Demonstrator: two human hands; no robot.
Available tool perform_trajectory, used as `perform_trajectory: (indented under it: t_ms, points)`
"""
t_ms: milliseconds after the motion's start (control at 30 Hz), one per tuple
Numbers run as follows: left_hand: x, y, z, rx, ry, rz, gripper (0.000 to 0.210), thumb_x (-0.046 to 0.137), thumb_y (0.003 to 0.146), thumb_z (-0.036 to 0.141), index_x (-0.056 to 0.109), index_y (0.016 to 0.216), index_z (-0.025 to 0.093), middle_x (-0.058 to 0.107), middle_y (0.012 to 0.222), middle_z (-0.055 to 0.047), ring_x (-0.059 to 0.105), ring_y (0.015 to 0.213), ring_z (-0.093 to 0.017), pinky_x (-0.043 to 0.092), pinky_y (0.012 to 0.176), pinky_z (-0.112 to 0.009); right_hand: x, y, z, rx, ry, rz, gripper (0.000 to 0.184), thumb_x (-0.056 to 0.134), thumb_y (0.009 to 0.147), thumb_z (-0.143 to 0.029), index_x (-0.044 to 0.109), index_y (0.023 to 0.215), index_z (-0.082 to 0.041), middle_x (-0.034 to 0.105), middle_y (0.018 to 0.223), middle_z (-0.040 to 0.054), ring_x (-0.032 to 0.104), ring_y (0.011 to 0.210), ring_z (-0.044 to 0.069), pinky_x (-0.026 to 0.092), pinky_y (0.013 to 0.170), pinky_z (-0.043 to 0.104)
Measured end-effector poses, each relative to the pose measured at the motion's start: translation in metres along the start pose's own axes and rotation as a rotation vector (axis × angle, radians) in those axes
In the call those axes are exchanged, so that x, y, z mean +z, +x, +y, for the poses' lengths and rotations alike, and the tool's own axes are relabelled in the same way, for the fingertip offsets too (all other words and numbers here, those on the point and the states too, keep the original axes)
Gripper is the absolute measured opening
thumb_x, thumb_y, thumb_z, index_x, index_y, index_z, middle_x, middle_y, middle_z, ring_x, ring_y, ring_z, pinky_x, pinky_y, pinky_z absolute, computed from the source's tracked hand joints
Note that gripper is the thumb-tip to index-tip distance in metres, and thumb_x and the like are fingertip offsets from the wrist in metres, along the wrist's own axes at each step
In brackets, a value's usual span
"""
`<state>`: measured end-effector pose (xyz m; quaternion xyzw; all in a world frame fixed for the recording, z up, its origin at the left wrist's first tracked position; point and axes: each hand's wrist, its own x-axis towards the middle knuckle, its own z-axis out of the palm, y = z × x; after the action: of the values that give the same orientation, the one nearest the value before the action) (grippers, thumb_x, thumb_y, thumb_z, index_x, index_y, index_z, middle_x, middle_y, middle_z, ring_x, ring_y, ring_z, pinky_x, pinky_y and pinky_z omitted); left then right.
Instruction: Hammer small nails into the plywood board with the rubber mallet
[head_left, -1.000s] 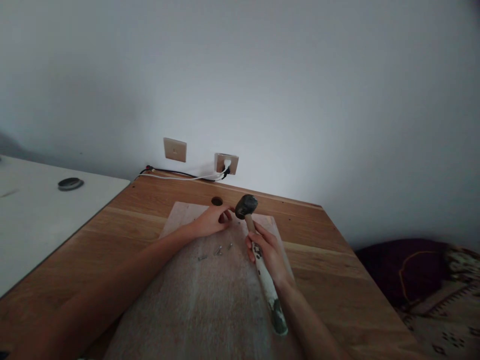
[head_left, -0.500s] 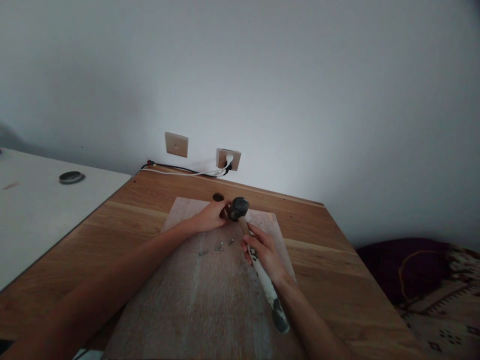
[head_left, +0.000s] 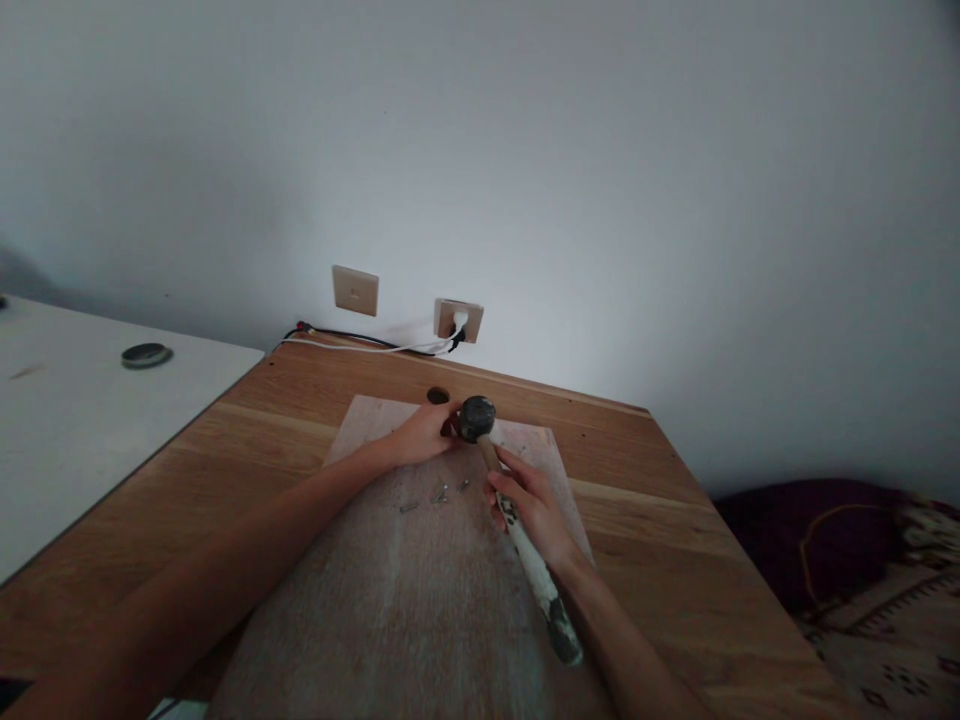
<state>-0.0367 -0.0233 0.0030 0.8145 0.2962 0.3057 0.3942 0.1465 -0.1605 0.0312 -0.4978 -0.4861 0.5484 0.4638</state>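
Observation:
My right hand (head_left: 529, 503) is wrapped around the wooden handle of a mallet (head_left: 478, 419) with a dark, rounded head. The handle is partly coated in worn white paint and points back toward me. Beside the mallet head, at the far part of a wooden board (head_left: 397, 580), my left hand (head_left: 422, 436) has its fingers bent together. Their tips are hidden by the head, so anything pinched there cannot be made out. Several small nails (head_left: 440, 494) lie loose on the board, nearer to me than both hands.
Under the board is a wooden table (head_left: 660, 520) with a round hole (head_left: 438, 395) near its back edge. Cables (head_left: 367, 344) run along the wall to a socket (head_left: 459, 320). At left, a white table (head_left: 67, 430) holds a round dark lid (head_left: 147, 355). Patterned fabric (head_left: 892, 630) lies at right.
The mallet head has shifted very slightly beside my left fingers. Both hands keep nearly the same place, and the loose nails lie as before.

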Motion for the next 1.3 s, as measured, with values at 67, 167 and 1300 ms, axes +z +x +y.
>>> perform_trajectory:
  t_ms: [67, 167, 1300]
  points:
    - [0.0, 0.001, -0.002, -0.017, 0.0, -0.004, 0.032, 0.069, 0.074, 0.012, 0.063, 0.104, 0.017, 0.074, 0.097, -0.005, 0.069, 0.088, -0.022, 0.054, 0.08, -0.032, 0.0, -0.001, -0.001, -0.009, -0.003, -0.004, 0.052, 0.075, 0.078, -0.045, 0.073, 0.123, -0.017, 0.06, 0.06, -0.0036, 0.049, 0.04, 0.012, 0.035, 0.039, 0.025]
    - [-0.004, 0.002, -0.001, -0.023, -0.016, -0.049, 0.04, 0.069, 0.073, 0.013, 0.061, 0.112, 0.017, 0.072, 0.099, -0.004, 0.069, 0.088, -0.021, 0.053, 0.079, -0.031, 0.001, -0.003, -0.004, 0.0, 0.011, 0.013, 0.053, 0.076, 0.077, -0.046, 0.074, 0.121, -0.018, 0.059, 0.058, -0.0038, 0.047, 0.04, 0.012, 0.034, 0.039, 0.025]
    - [-0.045, -0.003, 0.015, -0.011, 0.271, -0.23, 0.011, 0.064, 0.079, 0.012, 0.07, 0.087, 0.017, 0.07, 0.079, 0.0, 0.067, 0.074, -0.015, 0.047, 0.07, -0.023, -0.007, -0.009, -0.01, -0.125, 0.069, 0.225, 0.045, 0.072, 0.083, -0.045, 0.069, 0.118, -0.018, 0.059, 0.062, -0.0047, 0.047, 0.042, 0.011, 0.033, 0.04, 0.024]
